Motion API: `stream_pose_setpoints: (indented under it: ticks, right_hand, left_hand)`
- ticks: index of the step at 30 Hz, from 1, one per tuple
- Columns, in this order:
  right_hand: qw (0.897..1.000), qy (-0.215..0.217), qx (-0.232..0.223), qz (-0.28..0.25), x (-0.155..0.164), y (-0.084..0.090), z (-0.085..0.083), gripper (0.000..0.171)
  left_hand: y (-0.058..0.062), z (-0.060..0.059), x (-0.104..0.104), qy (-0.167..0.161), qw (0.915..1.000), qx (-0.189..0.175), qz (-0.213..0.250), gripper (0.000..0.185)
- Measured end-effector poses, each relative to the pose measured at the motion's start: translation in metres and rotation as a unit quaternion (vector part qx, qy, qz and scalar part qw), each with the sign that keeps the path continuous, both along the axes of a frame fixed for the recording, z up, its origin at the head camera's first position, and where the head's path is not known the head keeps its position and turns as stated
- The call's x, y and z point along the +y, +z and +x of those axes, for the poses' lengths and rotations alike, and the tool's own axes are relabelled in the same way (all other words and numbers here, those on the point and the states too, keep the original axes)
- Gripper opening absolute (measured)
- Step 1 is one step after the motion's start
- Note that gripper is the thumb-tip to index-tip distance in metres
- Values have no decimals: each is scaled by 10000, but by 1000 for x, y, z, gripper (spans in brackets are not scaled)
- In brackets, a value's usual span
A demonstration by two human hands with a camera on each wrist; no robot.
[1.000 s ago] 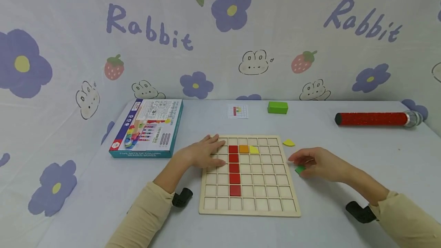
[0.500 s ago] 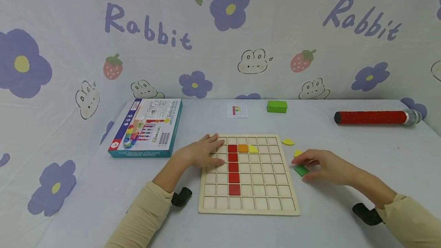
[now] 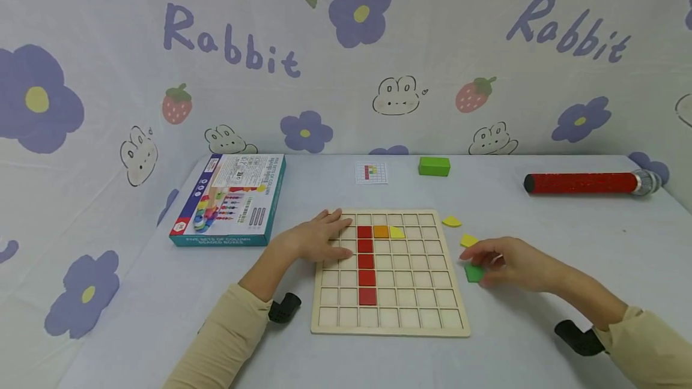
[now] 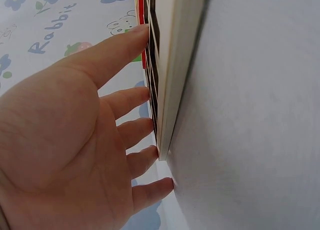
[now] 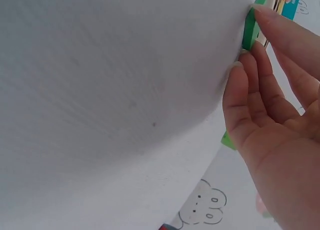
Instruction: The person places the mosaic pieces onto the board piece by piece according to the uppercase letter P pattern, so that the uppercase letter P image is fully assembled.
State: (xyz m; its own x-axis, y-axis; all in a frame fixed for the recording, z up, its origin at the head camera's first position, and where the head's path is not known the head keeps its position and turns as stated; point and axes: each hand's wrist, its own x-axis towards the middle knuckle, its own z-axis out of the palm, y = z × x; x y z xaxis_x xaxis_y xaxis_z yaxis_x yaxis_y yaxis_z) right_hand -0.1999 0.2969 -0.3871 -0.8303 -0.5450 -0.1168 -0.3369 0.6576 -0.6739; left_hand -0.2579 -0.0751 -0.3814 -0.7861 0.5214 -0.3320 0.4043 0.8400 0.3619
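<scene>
My left hand (image 3: 316,239) rests with spread fingers on the left side of a wooden grid board (image 3: 390,332). In the left wrist view, its fingertips touch the board (image 4: 175,65) along the edge, and the little finger reaches past the corner. A column of red square tiles (image 3: 366,262) lies in the grid, with an orange square tile (image 3: 381,232) and a yellow rounded tile (image 3: 397,233) beside the top one. Right of the board, my right hand (image 3: 513,266) pinches a green tile (image 3: 474,274) between thumb and fingers, low over the table. The green tile (image 5: 251,30) appears edge-on in the right wrist view.
Two yellow pieces lie by the board's right edge: a far one (image 3: 452,221) and a nearer one (image 3: 468,241). Behind the board are a small printed grid card (image 3: 371,173) and a green block (image 3: 434,167). A toy box (image 3: 232,203) sits left, a red cylinder (image 3: 584,184) right.
My right hand has shifted slightly right, and the green tile in its fingers has turned and shows more of its face. The nearer yellow piece has come into view. The left hand stays put.
</scene>
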Motion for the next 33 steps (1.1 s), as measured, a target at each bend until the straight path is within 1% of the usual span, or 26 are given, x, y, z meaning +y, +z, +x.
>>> stream_pose_setpoints:
  ticks: [4, 10, 13, 17, 20, 22, 24, 28, 31, 33]
  right_hand:
    - [10000, -59, -26, -58, 0, -1, 2, 38]
    - [9998, -210, 2, -13, -3, 0, 5, 37]
    - [9996, -209, -198, -80, -5, 0, 7, 35]
    - [9981, -174, -522, -263, -7, 0, 9, 27]
    - [9982, -259, -459, -281, -7, 0, 10, 21]
    - [9975, -444, -468, -305, -6, 0, 10, 20]
    - [9947, -705, -622, -411, -7, 0, 10, 20]
    - [9828, -1340, -1086, -656, -10, 3, 11, 28]
    - [9764, -1671, -1185, -680, -16, 4, 11, 35]
    - [9735, -1809, -1229, -671, -20, 4, 10, 36]
  left_hand:
    - [0, -1, 0, -6, 10000, 3, -8, 72]
    - [1, -1, -1, 11, 10000, -15, -33, 73]
    - [2, 0, -2, 11, 10000, -21, 10, 73]
    - [1, 0, -1, 0, 10000, -28, 56, 73]
    - [1, 0, -1, -6, 10000, -30, 66, 73]
    - [0, 0, -1, -13, 10000, -32, 74, 73]
    - [0, 0, -1, -21, 10000, -38, 85, 72]
    - [0, 0, 0, -56, 10000, -18, 64, 72]
    - [0, 0, 0, -69, 10000, -2, 44, 72]
    - [0, 0, 0, -71, 10000, -2, 33, 72]
